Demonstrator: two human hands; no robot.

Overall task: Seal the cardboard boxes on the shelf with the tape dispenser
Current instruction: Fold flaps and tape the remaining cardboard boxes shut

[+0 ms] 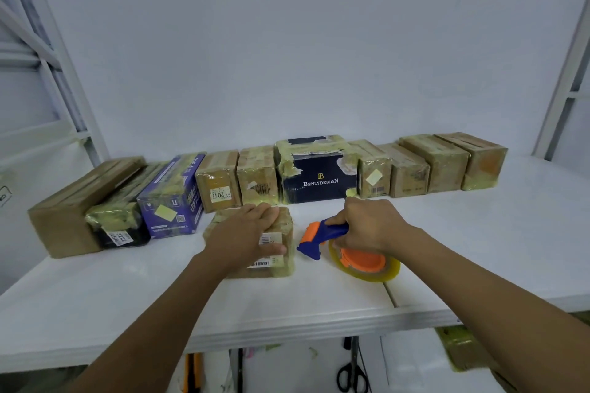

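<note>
A small cardboard box (281, 252) wrapped in yellowish tape, with barcode labels, stands alone near the middle of the white shelf (479, 249). My left hand (247, 234) lies over its top, fingers over the far edge and thumb on the near face. Just right of the box, my right hand (367, 225) grips the blue handle of the tape dispenser (322, 236). The dispenser's orange parts and its roll of clear tape (367, 265) sit low over the shelf. Its blue front end points at the box's right side, a small gap apart.
Several taped boxes line the back wall: brown ones (447, 163), a purple one (174, 198), a dark "Benlydesign" box (319, 179). A large brown box (67, 210) sits at the far left. Scissors (352, 373) and a taped parcel (463, 348) lie below the shelf edge.
</note>
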